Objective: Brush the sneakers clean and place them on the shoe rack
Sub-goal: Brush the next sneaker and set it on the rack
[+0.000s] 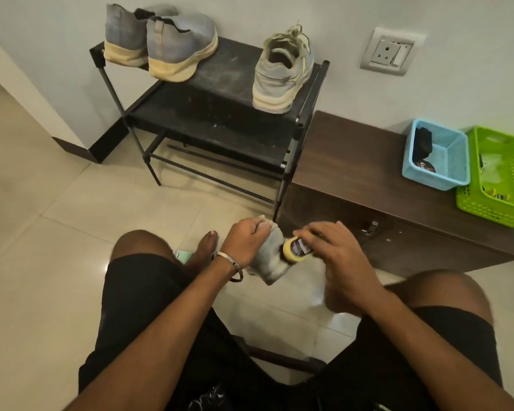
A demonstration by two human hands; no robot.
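A grey worn sneaker (267,256) is gripped by the left hand (245,243) above the floor while a yellow-edged brush (296,250) is held against it in the curled right hand (336,253), so brushing seems in hand, and placing beside its mate on the black metal shoe rack (220,93) comes next.

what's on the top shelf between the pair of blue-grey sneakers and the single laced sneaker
Nothing: in the head view, the dusty black shelf is bare between the blue-grey pair and the laced sneaker.
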